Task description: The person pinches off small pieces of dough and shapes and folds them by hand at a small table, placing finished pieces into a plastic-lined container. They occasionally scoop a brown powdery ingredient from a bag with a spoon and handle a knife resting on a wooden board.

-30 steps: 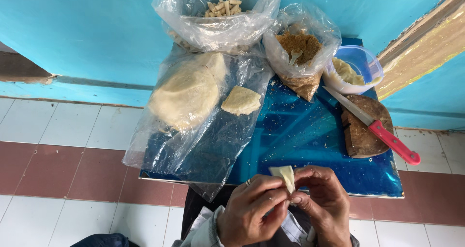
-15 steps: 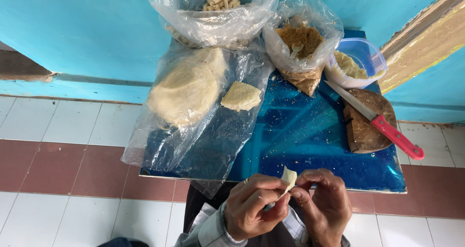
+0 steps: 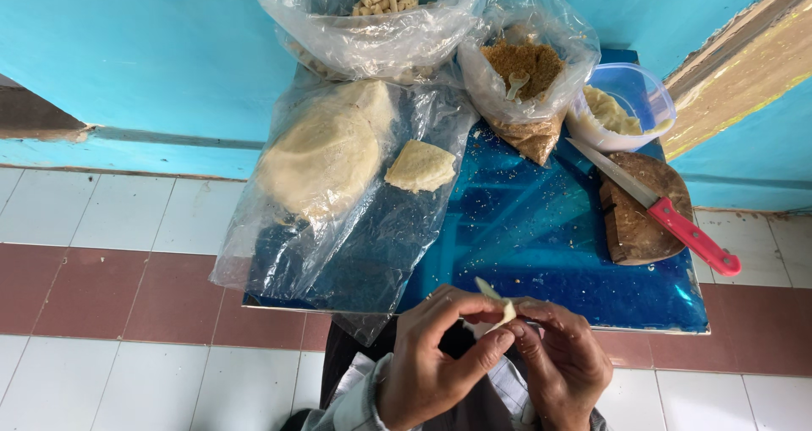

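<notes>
**A:** Since a second ago the small dough piece [image 3: 497,304] has tipped over. It was upright, and now its long axis slants up-left between both hands at the blue table's [image 3: 541,228] near edge.

**B:** Yep, left hand [image 3: 440,355] and right hand [image 3: 562,359] both pinch it, fingertips pressed together, and neither is nearer. The big dough lump [image 3: 326,152] sits well away, up-left.

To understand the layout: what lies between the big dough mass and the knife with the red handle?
In the head view, a small dough piece on plastic, then bare blue tabletop, lies between the big dough mass and the knife.
</notes>
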